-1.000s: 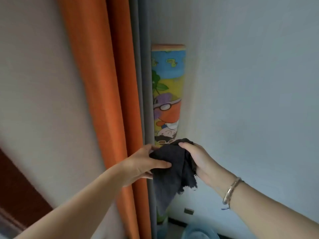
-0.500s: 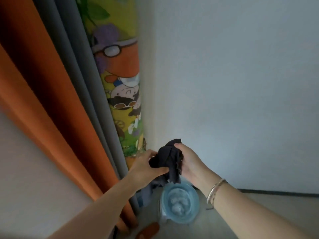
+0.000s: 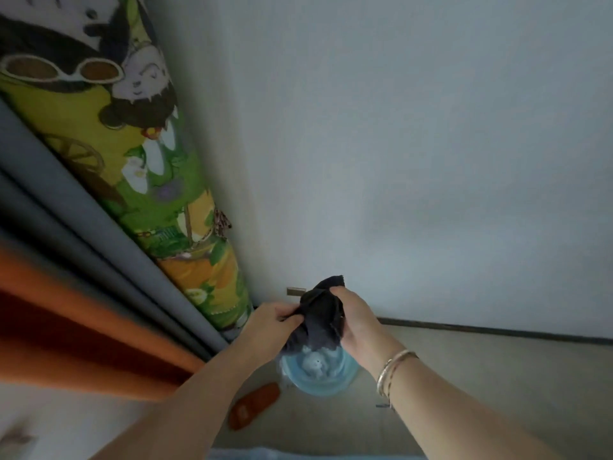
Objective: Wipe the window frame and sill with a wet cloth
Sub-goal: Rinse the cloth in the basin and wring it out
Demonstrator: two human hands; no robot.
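Head view shows us looking down past the wall, where a second ago we faced the curtains higher up, and both hands now hold the dark grey crumpled cloth (image 3: 320, 315) directly over a round blue plastic basin (image 3: 320, 371) on the floor. Our left hand (image 3: 270, 327) pinches its left edge and our right hand (image 3: 356, 322) curls around its right side, the basin just below the fingertips. We judge this a wetting or wringing step, with frame and sill wiping yet to follow.
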